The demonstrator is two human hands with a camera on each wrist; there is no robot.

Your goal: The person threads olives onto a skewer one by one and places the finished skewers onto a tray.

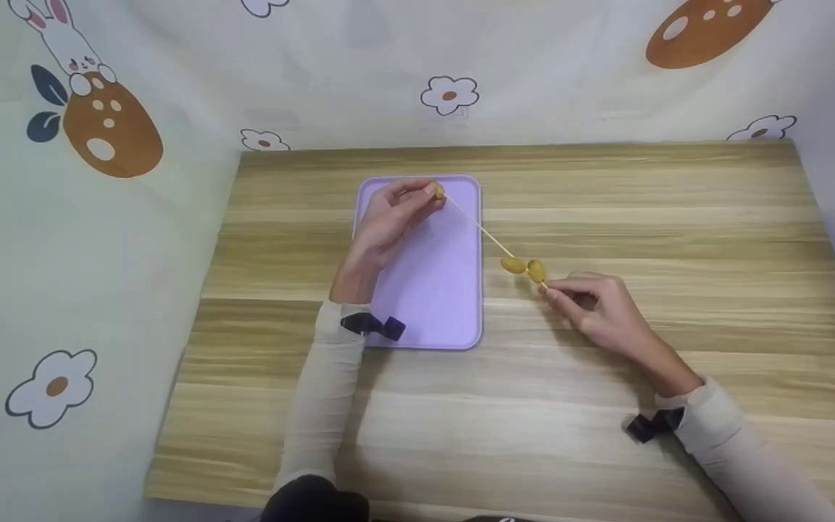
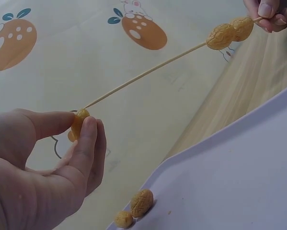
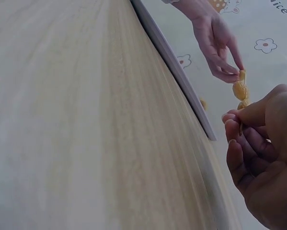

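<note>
Head view: skewer point(image 1: 485, 230) in right hand point(image 1: 602, 312)

I see a thin stick point(image 2: 145, 74) slanting over the tray's right edge point(image 1: 480, 290), two wrinkled yellow lumps point(image 2: 220, 37) threaded near one end. A third lump point(image 2: 79, 121) meets its other tip.
</note>
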